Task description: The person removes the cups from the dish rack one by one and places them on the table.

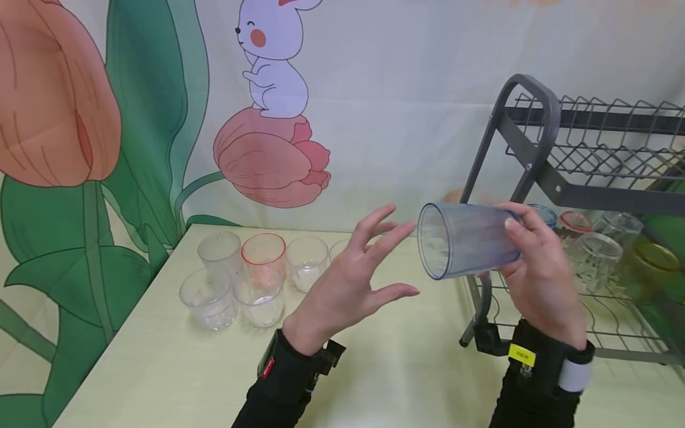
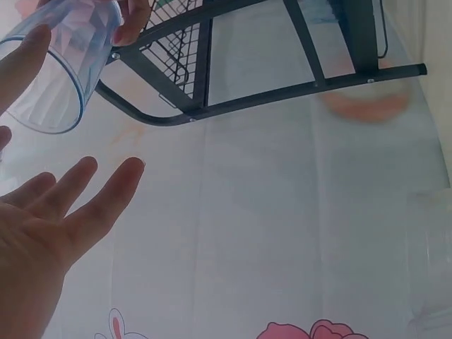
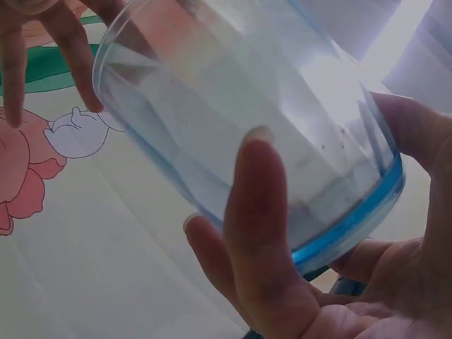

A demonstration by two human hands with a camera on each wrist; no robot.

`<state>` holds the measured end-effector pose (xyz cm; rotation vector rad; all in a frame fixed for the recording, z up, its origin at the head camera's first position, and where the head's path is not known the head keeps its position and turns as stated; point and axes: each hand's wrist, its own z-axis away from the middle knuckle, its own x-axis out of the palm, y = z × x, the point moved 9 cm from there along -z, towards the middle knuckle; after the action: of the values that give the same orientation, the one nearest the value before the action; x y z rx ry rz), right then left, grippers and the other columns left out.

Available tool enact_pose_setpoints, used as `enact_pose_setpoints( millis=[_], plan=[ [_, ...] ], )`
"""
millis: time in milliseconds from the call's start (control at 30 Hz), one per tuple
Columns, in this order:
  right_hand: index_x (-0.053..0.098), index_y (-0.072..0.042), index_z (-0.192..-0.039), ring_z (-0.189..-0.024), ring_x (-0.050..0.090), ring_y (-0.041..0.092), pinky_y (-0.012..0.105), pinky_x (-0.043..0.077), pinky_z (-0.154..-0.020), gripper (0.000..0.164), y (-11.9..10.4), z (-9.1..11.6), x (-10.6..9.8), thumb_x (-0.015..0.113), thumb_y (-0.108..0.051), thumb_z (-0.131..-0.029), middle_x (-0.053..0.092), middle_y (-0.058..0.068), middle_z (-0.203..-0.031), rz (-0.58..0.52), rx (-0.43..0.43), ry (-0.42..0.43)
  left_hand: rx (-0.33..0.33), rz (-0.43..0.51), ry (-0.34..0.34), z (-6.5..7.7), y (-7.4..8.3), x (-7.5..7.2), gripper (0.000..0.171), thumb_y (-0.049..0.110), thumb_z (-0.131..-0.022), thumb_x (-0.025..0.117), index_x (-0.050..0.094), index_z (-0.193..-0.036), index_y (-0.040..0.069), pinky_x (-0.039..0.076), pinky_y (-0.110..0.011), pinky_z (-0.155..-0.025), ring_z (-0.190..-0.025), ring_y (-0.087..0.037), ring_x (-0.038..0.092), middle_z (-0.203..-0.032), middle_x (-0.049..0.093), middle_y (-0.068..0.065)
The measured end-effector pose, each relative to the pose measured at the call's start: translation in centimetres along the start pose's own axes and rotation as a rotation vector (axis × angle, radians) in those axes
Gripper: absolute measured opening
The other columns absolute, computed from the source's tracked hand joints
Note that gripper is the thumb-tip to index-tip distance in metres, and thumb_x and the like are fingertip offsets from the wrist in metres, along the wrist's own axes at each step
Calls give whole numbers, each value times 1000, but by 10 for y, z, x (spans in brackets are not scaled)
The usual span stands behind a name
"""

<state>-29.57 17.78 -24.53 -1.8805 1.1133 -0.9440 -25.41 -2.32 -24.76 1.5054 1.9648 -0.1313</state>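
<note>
A clear bluish tumbler (image 1: 471, 238) lies sideways in the air, its rim facing left. My right hand (image 1: 540, 267) grips it round the base end; in the right wrist view the thumb and fingers curl about the blue-tinted bottom of the tumbler (image 3: 247, 106). Fingers spread, my left hand (image 1: 353, 273) is held just left of the rim, with nothing in its grasp. From the left wrist view, the left hand (image 2: 42, 240) shows its fingers extended near the rim of the tumbler (image 2: 67, 78).
Several clear glasses, one a red-rimmed glass (image 1: 263, 249), stand grouped on the left of the pale table (image 1: 144, 356). At right is a dark two-tier wire rack (image 1: 535, 160); its lower shelf holds several glasses, including a yellowish glass (image 1: 655, 261). A printed cloth (image 1: 385, 142) hangs behind.
</note>
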Motion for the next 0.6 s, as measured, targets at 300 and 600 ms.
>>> enact_pose_setpoints(
  millis=[300,600],
  plan=[
    [51,-10,-127,-97,49,30,33,53,-66,24,10,-5,20,44,-13,-104,42,17,-124,129,67,-27,3,-23,18,-1,5,-1,96,18,-76,86,27,-151,20,48,-31,-96,-133,-26,44,-156,20,-13],
    [50,-10,-128,-100,50,32,36,56,-69,25,12,-6,30,45,-12,-104,39,19,-128,151,78,-47,14,10,31,-1,5,-2,110,20,-71,90,19,-155,27,45,-32,-100,-136,-27,38,-156,22,-13]
  ],
)
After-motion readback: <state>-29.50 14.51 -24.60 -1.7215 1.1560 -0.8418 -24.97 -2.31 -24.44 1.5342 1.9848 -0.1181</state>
